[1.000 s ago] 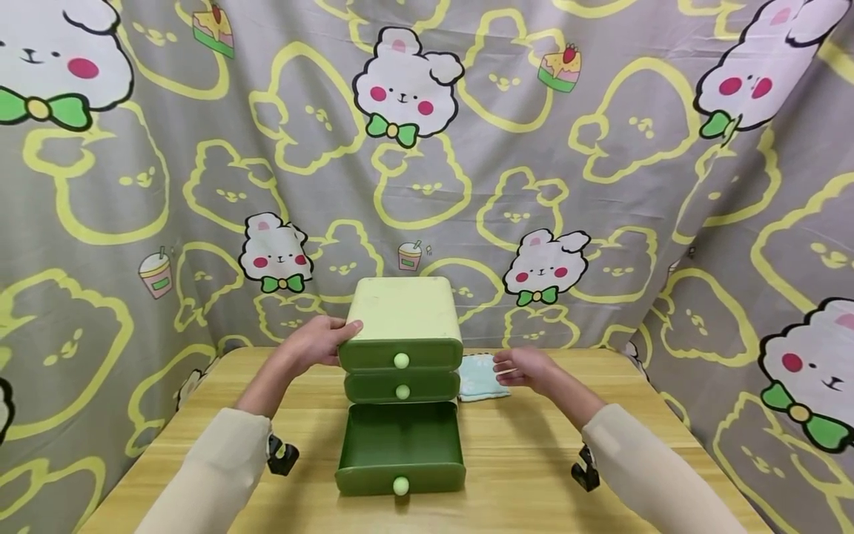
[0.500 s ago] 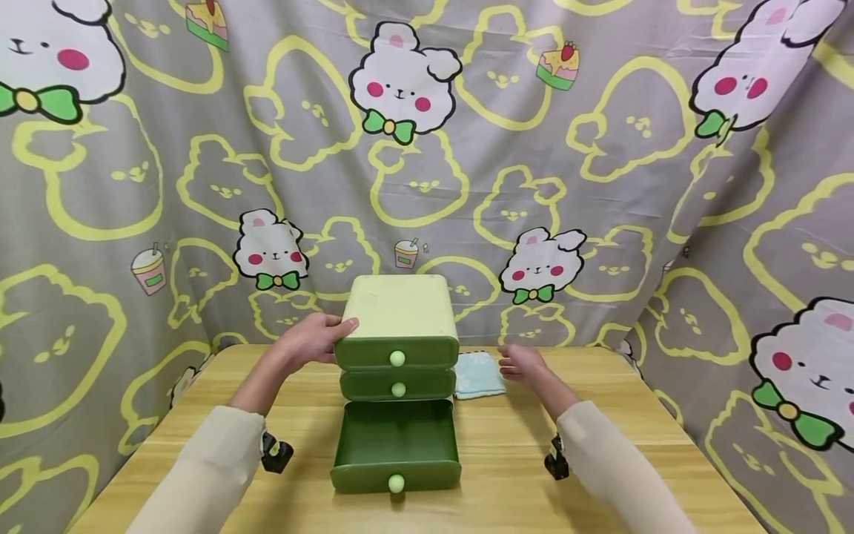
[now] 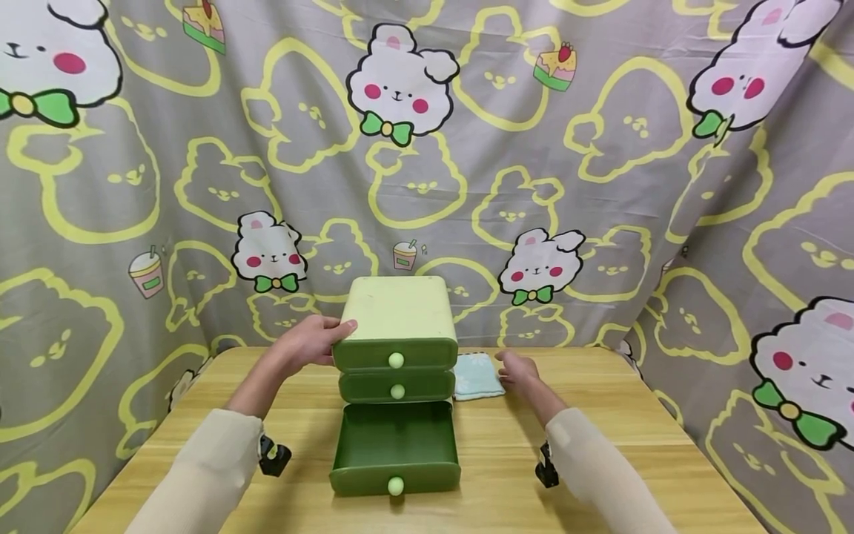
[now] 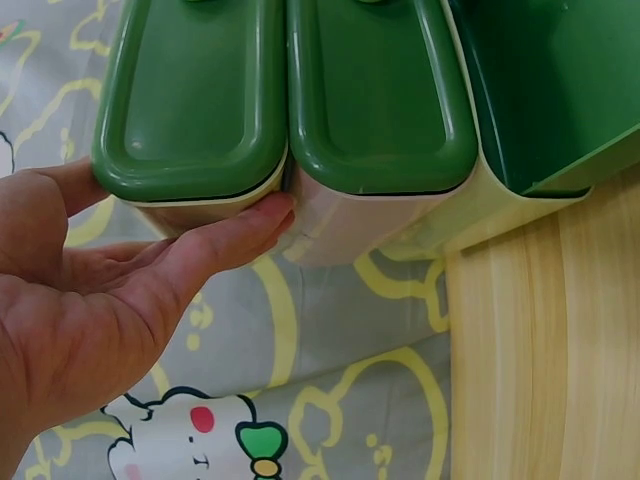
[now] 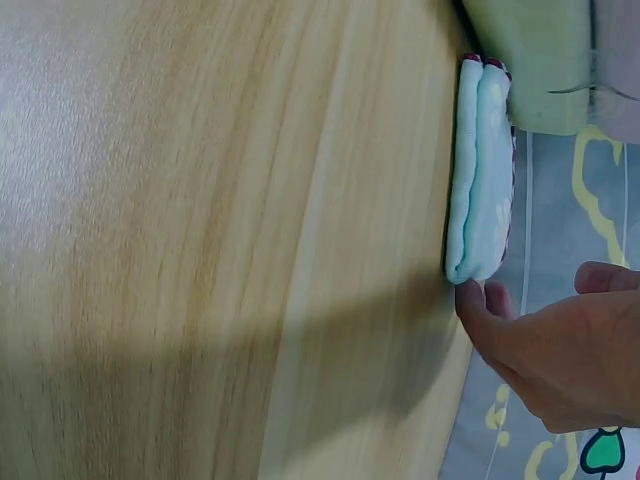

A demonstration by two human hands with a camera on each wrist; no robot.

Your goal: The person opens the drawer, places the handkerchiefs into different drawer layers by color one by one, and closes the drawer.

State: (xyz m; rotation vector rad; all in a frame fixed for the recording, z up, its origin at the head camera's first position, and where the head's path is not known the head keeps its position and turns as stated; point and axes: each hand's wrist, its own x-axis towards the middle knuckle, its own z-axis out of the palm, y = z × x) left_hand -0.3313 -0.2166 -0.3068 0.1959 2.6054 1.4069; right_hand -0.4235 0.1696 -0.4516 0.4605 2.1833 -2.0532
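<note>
A small drawer cabinet (image 3: pixel 400 308), pale on the outside with green drawer fronts, stands at the middle of the table. Its bottom drawer (image 3: pixel 396 445) is pulled out, and no contents show inside; the upper two are closed. My left hand (image 3: pixel 310 343) grips the cabinet's top tier at the left side, thumb over the upper edge. In the left wrist view its fingers (image 4: pixel 235 228) lie along the side by the gap between tiers. A folded light-blue towel (image 3: pixel 477 376) lies right of the cabinet. My right hand (image 5: pixel 560 345) is beside it, fingertips right at its near corner, fingers loosely bent.
The wooden table (image 3: pixel 574 445) reaches back to a grey curtain (image 3: pixel 427 185) printed with cartoon rabbits, which also hangs on both sides. Black wrist cameras hang below both sleeves (image 3: pixel 207 452).
My right hand has moved left and in closer to the folded towel, its fingers bending more. The left hand keeps its grip on the cabinet. The head view has shifted slightly.
</note>
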